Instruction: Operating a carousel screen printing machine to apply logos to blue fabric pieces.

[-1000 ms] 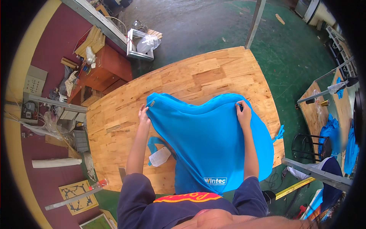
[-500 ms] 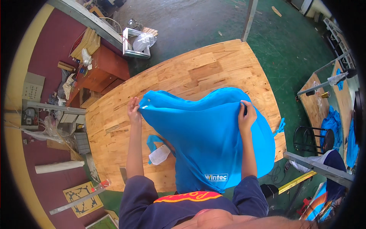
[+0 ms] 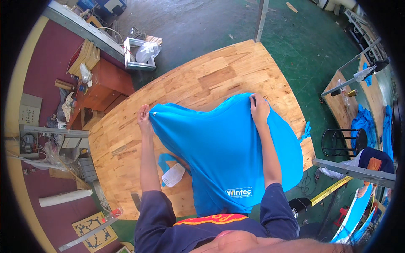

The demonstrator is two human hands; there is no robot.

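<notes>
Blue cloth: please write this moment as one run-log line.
blue cloth: spread on wooden table | left hand: at upper-left corner | right hand: pinching upper edge | white tag: left of cloth

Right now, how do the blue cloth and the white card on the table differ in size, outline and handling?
The blue cloth is large, covering much of the wooden table; the white card is small. The blue cloth has a wavy upper edge, the white card short, fairly straight sides. The left hand and right hand are on the blue cloth; neither touches the white card. Both are at the table.
</notes>
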